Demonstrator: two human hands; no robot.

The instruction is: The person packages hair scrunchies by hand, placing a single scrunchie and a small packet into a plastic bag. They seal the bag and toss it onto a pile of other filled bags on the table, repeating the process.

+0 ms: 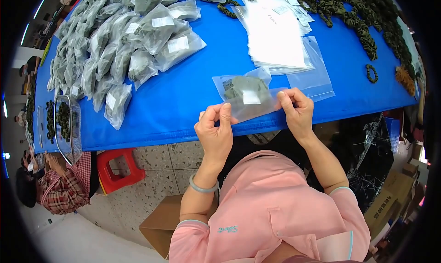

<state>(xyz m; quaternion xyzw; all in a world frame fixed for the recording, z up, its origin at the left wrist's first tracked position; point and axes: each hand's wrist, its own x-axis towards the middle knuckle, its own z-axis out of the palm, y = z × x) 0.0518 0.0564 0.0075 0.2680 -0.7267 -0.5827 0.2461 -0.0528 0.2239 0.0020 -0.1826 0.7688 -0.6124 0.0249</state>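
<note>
A frosted plastic bag [264,108] with a dark green cloth item [245,86] inside is held just over the table's near edge. A white label and a printed square code show on it. My left hand [215,130] pinches the bag's near left corner between thumb and fingers. At the opposite corner, my right hand [297,112] pinches the same edge, so the edge is stretched between both hands. Beyond them lies a stack of flat white bags [275,42], with a single clear bag [317,75] sticking out at its right.
A large heap of filled bags [110,42] covers the left of the blue table [193,97]. Dark green scrunchies [363,24] are piled at the right. A wire basket [69,130] stands at the left edge. Below are a red stool [120,171] and a co-worker [64,187].
</note>
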